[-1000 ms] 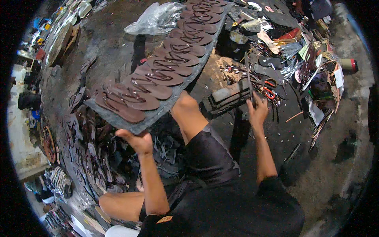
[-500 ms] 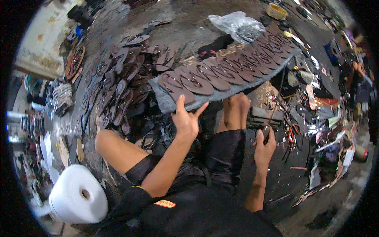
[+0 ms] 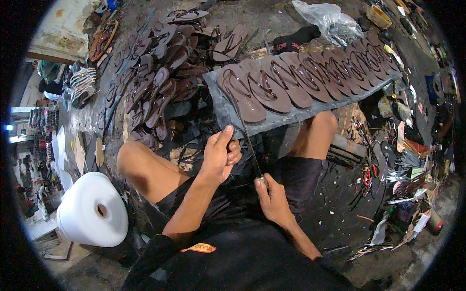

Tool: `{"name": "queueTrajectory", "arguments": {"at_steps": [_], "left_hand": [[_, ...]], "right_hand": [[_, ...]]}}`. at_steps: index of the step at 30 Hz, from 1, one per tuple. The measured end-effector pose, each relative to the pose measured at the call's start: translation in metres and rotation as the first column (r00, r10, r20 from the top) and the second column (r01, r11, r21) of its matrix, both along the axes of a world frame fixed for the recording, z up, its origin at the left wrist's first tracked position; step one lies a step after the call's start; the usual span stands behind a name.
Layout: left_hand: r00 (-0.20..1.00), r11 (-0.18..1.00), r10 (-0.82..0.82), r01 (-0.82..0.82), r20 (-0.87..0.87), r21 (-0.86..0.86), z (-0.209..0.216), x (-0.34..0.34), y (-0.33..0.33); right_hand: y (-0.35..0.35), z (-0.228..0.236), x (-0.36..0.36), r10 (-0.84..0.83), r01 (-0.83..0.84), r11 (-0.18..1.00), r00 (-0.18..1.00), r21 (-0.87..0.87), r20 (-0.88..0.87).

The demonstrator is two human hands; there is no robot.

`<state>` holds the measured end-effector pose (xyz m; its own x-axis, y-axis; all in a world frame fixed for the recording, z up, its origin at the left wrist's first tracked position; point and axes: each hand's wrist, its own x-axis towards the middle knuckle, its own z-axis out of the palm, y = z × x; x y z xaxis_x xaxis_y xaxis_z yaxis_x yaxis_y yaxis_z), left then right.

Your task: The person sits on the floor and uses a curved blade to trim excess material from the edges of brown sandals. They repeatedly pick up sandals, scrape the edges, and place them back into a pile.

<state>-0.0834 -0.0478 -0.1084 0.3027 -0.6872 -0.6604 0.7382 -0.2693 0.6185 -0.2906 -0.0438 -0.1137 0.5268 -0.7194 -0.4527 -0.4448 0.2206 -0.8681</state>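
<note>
- Grey board [image 3: 218, 104], 1: beyond both hands' fingers; bare strip along near edge, wider margin at left end.
- Brown sandals [image 3: 297, 94], one row on board, at least 7; far ones overlap.
- White roll [image 3: 87, 218], 1: well left of left fingers.
- Left hand [image 3: 218, 157]: fingers curled, thumb at board's near-left corner; grip, cannot tell.
- Right hand [image 3: 275, 200]: clenched around thin tool [image 3: 249, 145], 1, angling past left fingertips over nearest sandal.

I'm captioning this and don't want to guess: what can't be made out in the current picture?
Near end of the thin dark tool: head view, covered by the right hand.
Inside of the left hand: head view, hidden by its curled fingers.
Bottom of the sandal pile: head view, buried under its upper layers.
Far-right clutter: head view, dark and blurred near the rim.
</note>
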Motion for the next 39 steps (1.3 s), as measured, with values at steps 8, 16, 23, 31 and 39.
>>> {"name": "queueTrajectory", "arguments": {"at_steps": [8, 16, 23, 31, 39], "left_hand": [[0.997, 0.997, -0.050, 0.045, 0.067, 0.065, 0.019, 0.001, 0.000], [0.982, 0.995, -0.086, 0.077, 0.166, 0.061, 0.018, 0.004, -0.001], [0.964, 0.997, -0.063, 0.048, 0.260, 0.064, 0.032, 0.007, 0.039], [0.749, 0.753, 0.575, -0.641, 0.328, 0.145, -0.028, 0.062, 0.088], [0.959, 0.987, -0.155, 0.142, -0.237, -0.071, -0.110, 0.032, -0.041]], "right_hand": [[-0.049, -0.021, 0.056, 0.044, -0.046, 0.996, 0.999, -0.070, -0.027], [-0.059, -0.111, 0.095, 0.144, -0.153, 0.902, 0.988, -0.404, -0.052], [-0.108, -0.146, 0.166, 0.213, -0.189, 0.886, 0.977, -0.424, 0.008], [-0.170, -0.075, 0.241, 0.190, -0.192, 0.977, 0.981, 0.097, 0.033], [-0.078, 0.031, 0.038, -0.213, 0.049, 0.939, 0.861, 0.341, 0.462]]}}
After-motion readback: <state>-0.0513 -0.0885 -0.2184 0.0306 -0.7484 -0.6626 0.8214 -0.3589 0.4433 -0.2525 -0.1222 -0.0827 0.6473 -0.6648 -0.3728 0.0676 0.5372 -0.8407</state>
